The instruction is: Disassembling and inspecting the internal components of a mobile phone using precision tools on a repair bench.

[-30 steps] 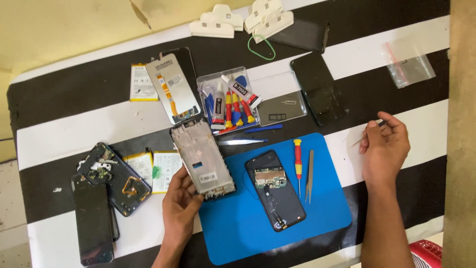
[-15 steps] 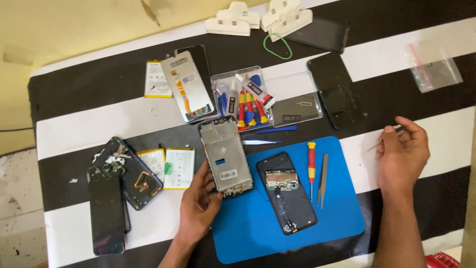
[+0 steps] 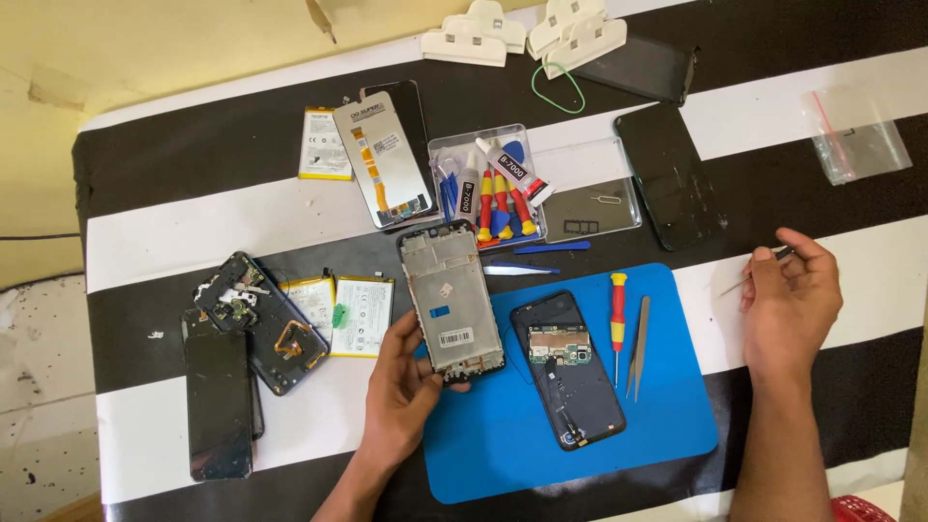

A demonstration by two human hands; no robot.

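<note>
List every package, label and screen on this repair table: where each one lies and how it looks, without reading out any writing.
Replacement screen: upper middle, grey back, orange ribbon.
Dark screen: far left, black rectangle.
Glue tubes: in clear tray, white with red.
Plastic bag: upper right, clear.
White label: on phone frame held by left hand.

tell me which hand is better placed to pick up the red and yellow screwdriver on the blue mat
Probably the right hand. It is nearer the red and yellow screwdriver on the blue mat, though it pinches a thin tool. The left hand grips the grey phone frame.
</note>
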